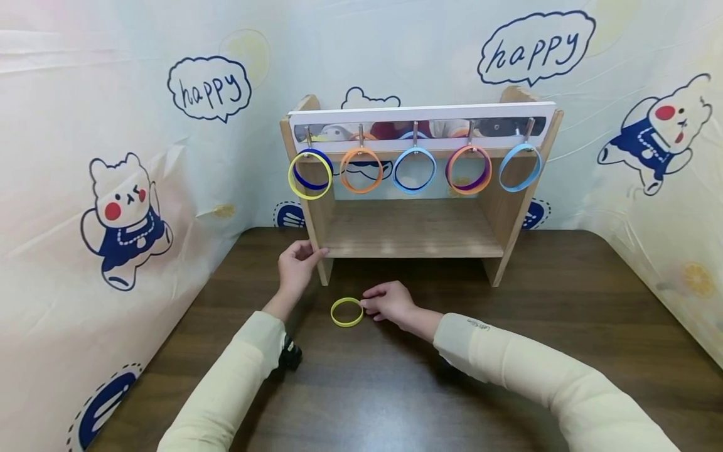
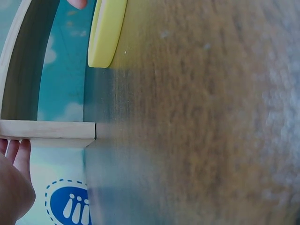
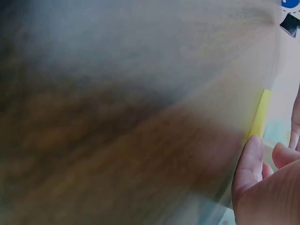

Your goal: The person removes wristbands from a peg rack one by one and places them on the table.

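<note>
A thin yellow ring (image 1: 333, 320) lies on the brown wooden table, its right edge at the fingertips of my right hand (image 1: 391, 302). The right fingers are bent and pinch the ring's edge; in the right wrist view a fingertip meets the yellow ring (image 3: 260, 112). My left hand (image 1: 296, 267) grips the left side panel of a wooden rack (image 1: 415, 229) low down, thumb over the front edge. From the left wrist, its fingers lie along the panel's (image 2: 47, 129) outer face. The left thumb is hidden there.
Several pegs on the rack's white-edged top bar (image 1: 420, 113) carry coloured rings: yellow and dark blue (image 1: 291, 179), orange (image 1: 361, 191), light blue (image 1: 415, 191), orange and purple (image 1: 490, 171), and blue (image 1: 521, 188). Printed cloth walls (image 1: 141, 50) enclose the table (image 1: 384, 395).
</note>
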`<state>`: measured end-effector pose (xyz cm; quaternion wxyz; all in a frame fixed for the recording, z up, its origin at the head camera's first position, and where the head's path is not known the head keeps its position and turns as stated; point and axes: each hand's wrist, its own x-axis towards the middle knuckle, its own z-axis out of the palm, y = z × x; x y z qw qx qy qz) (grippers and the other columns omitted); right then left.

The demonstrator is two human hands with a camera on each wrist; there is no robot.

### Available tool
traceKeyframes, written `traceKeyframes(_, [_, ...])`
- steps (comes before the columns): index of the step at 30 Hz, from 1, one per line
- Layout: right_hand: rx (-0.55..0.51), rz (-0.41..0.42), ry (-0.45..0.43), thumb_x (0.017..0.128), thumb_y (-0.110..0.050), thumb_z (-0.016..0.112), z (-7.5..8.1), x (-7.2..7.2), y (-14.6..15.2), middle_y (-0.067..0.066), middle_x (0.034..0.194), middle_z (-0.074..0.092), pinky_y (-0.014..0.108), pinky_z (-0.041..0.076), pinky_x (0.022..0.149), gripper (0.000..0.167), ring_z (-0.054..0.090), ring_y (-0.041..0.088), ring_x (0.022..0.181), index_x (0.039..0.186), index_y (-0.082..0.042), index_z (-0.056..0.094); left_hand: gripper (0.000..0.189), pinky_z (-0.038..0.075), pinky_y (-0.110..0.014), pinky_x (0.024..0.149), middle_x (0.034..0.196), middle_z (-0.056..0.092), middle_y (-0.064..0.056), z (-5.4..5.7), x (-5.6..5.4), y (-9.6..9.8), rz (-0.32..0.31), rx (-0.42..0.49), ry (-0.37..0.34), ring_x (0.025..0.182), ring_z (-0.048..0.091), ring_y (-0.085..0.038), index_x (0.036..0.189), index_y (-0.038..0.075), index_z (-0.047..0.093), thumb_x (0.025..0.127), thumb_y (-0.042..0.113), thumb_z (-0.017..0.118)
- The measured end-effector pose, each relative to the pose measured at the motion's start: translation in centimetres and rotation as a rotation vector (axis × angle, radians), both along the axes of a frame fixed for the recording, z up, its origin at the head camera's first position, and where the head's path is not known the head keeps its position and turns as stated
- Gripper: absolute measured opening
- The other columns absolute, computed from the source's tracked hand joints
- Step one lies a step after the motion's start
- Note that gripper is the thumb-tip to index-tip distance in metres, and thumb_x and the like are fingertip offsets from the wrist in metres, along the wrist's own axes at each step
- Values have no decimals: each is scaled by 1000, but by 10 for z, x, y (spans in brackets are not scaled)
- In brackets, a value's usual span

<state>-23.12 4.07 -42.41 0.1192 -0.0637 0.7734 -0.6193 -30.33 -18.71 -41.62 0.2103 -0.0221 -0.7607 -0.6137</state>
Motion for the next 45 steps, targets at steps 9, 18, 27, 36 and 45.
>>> traceKeyframes(9, [-30, 6, 16, 88, -6, 72, 7, 0, 12, 16, 95, 71, 36, 58, 67, 31, 70, 31, 85, 115, 9, 65, 32, 54, -30, 75, 96, 69, -9, 1, 1, 3, 5, 2, 5, 88, 62, -18, 98, 6, 70, 78, 27, 84])
traceKeyframes(18, [-71, 12, 28, 88, -6, 72, 24, 4, 26, 18, 99, 71, 37, 57, 70, 30, 67, 37, 94, 114, 7, 66, 34, 54, -33, 78, 98, 70, -9, 4, 0, 4, 4, 8, 11, 90, 64, -19, 100, 5, 70, 78, 28, 84])
traceKeyframes(27, [-119, -12, 54, 87, -5, 72, 33, 7, 39, 18, 101, 70, 37, 57, 71, 22, 67, 39, 94, 108, 4, 70, 43, 54, -30, 79, 103, 70, -12, 1, 0, 4, 6, 39, 27, 94, 65, -19, 111, 4, 70, 77, 26, 84])
traceKeyframes(36, [-142, -34, 83, 88, -4, 72, 38, 5, 52, 23, 102, 69, 39, 57, 72, 23, 66, 38, 95, 108, 7, 68, 47, 53, -30, 83, 112, 68, -19, 13, 9, 5, -14, 46, -42, 100, 64, -24, 122, 2, 67, 81, 18, 82])
traceKeyframes(45, [-138, -89, 115, 90, -9, 71, 56, 2, 77, 17, 104, 70, 36, 57, 74, 27, 68, 28, 92, 112, 5, 67, 44, 54, -37, 84, 112, 66, -24, 33, 28, 12, -36, 13, -39, 102, 63, -32, 122, -5, 64, 84, 13, 78])
